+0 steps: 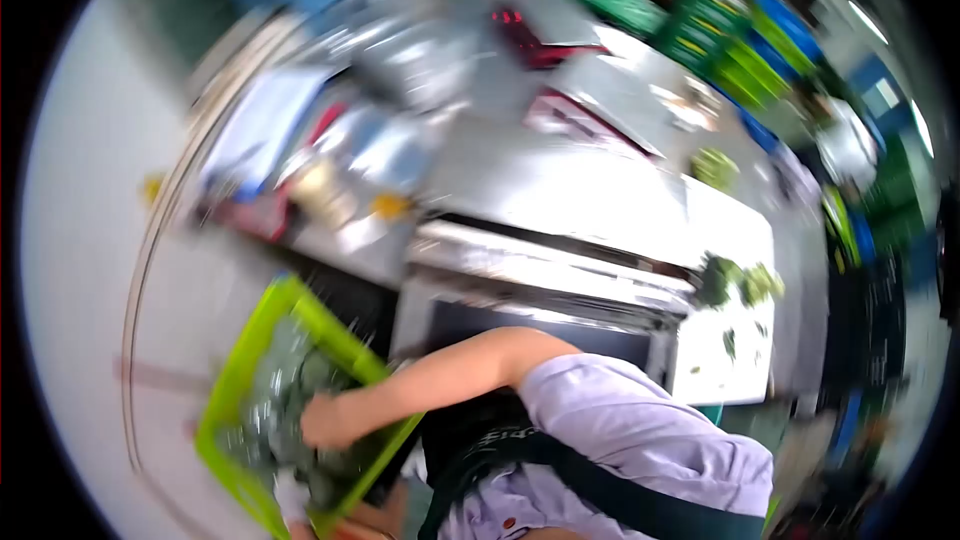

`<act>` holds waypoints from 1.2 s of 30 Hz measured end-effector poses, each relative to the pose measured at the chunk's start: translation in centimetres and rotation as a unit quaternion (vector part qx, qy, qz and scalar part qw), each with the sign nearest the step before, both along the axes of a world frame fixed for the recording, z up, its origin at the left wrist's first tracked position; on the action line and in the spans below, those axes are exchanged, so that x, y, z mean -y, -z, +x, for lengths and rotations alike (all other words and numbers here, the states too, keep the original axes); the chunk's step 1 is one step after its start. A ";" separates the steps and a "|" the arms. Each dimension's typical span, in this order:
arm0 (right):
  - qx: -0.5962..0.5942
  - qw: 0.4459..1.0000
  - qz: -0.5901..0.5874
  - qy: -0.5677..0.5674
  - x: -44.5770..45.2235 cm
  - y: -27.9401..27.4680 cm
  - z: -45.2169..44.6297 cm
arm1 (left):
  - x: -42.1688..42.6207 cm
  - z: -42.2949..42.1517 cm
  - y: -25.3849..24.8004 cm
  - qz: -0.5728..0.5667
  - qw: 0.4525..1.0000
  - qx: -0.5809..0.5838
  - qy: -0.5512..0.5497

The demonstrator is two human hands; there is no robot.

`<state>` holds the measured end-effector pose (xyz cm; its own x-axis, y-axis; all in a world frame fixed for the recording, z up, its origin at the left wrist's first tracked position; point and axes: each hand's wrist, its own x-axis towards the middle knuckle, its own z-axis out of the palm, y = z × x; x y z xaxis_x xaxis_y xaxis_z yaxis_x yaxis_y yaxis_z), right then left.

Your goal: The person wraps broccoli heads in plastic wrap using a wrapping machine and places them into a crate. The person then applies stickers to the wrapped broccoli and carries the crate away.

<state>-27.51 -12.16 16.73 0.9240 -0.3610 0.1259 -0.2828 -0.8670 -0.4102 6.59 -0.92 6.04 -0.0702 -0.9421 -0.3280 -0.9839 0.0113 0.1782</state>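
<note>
My right hand (325, 422) is down inside a lime-green plastic crate (232, 380), its bare forearm crossing the crate's right rim. Its fingers look curled against dark green, lumpy contents (318, 375), and what they grip is hidden. Clear plastic film (268, 410) covers part of those contents; blur keeps me from naming them. My left hand (365, 520) is partly visible at the bottom edge of the view, by the crate's near rim. Its fingers are smeared and cut off.
A steel table holds a scale with red digits (550, 25), plastic bags (415, 65) and a second flat device (605, 105). On a white cutting board (715, 360) lie broccoli pieces (720, 278). Another person (848, 145) stands at the far right, near stacked green and blue crates (770, 55).
</note>
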 end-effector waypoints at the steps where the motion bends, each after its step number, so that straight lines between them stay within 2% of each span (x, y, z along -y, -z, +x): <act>1: -0.006 0.999 0.031 0.000 0.1 -3.5 -3.8 | 1.9 0.2 1.8 -0.027 1.000 -0.015 -0.005; 2: 0.001 0.999 0.022 0.039 -0.1 -4.9 -7.3 | 4.3 -4.3 -1.3 0.009 0.995 -0.046 -0.091; 3: 0.011 0.998 0.013 0.067 -1.0 -6.4 -10.4 | 6.8 -3.7 0.6 -0.075 0.994 -0.079 -0.030; 5: -0.013 0.989 0.041 0.141 -2.9 -10.1 -18.3 | 10.3 -12.9 -3.4 -0.068 0.939 -0.285 -0.181; 7: 0.007 0.975 0.042 0.218 -6.1 -12.2 -25.6 | 9.6 -25.0 -10.5 -0.195 0.920 -0.332 -0.078; 8: 0.040 0.960 0.080 0.267 -8.1 -13.3 -29.8 | 8.3 -31.7 -13.3 -0.205 0.901 -0.383 -0.006; 9: 0.063 0.946 0.090 0.305 -10.4 -14.1 -34.1 | 7.6 -36.8 -13.6 -0.166 0.888 -0.428 -0.020; 10: 0.108 0.922 0.102 0.358 -13.1 -14.5 -37.8 | 6.8 -40.5 -13.4 -0.149 0.891 -0.424 0.063; 11: 0.134 0.903 0.059 0.403 -15.6 -13.2 -41.4 | 5.0 -45.1 -13.8 -0.072 0.860 -0.497 0.087; 12: 0.129 0.868 0.091 0.472 -18.4 -13.2 -44.7 | 2.4 -49.5 -15.3 -0.047 0.859 -0.489 0.141; 13: 0.106 0.827 0.136 0.535 -21.4 -13.8 -47.9 | 0.8 -52.2 -14.3 -0.046 0.859 -0.462 0.215; 14: 0.159 0.794 0.112 0.577 -24.3 -12.3 -50.8 | -0.5 -54.6 -12.7 -0.102 0.813 -0.469 0.329; 15: 0.134 0.740 0.156 0.641 -27.3 -13.2 -53.2 | -2.1 -56.7 -12.2 -0.080 0.796 -0.467 0.376; 16: 0.082 0.692 0.094 0.711 -30.0 -10.3 -56.0 | -3.3 -58.1 -10.9 -0.075 0.777 -0.463 0.420; 17: 0.076 0.658 0.089 0.744 -32.6 -9.7 -58.7 | -4.4 -59.3 -10.3 -0.044 0.778 -0.457 0.428; 19: 0.085 0.527 0.088 0.841 -38.1 -8.0 -63.3 | -5.3 -61.2 -10.2 -0.090 0.777 -0.407 0.473; 21: 0.104 0.435 0.073 0.891 -42.2 -6.6 -67.8 | -5.1 -61.7 -8.9 -0.129 0.766 -0.420 0.469; 23: 0.014 0.384 0.040 0.923 -44.8 -5.1 -72.2 | -4.9 -61.7 -8.6 -0.156 0.754 -0.394 0.502; 25: -0.001 0.307 -0.024 0.951 -46.2 -4.1 -76.4 | -4.9 -61.6 -9.0 -0.133 0.770 -0.376 0.498; 26: 0.002 0.308 -0.018 0.951 -46.3 -4.1 -78.0 | -5.0 -61.7 -9.0 -0.138 0.778 -0.366 0.492; 28: -0.012 0.253 0.002 0.967 -46.2 -4.3 -80.5 | -4.9 -61.6 -8.9 -0.130 0.799 -0.315 0.495; 29: -0.011 0.256 0.007 0.967 -45.8 -3.9 -81.2 | -4.9 -61.5 -8.8 -0.126 0.814 -0.271 0.497; 30: -0.013 0.284 0.000 0.959 -45.2 -3.5 -81.8 | -5.0 -61.4 -8.6 -0.127 0.817 -0.268 0.494; 32: 0.002 0.344 -0.007 0.939 -43.5 -2.6 -83.6 | -5.2 -61.3 -8.6 -0.099 0.831 -0.307 0.454; 33: 0.005 0.350 -0.008 0.937 -42.4 -2.2 -84.7 | -5.3 -61.5 -8.7 -0.103 0.834 -0.304 0.449; 35: 0.095 0.368 0.046 0.924 -38.6 -1.5 -86.5 | -5.5 -62.2 -10.3 -0.011 0.862 -0.295 0.412; 36: 0.066 0.391 0.018 0.918 -36.2 -1.2 -87.2 | -5.3 -62.6 -11.9 0.061 0.878 -0.219 0.421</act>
<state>-114.74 24.07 17.94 -0.9099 -0.4044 0.0927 -0.3892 0.7547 -0.5282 -56.06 4.35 17.92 -0.8699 -0.4549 -0.1905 -0.4720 0.6562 0.5887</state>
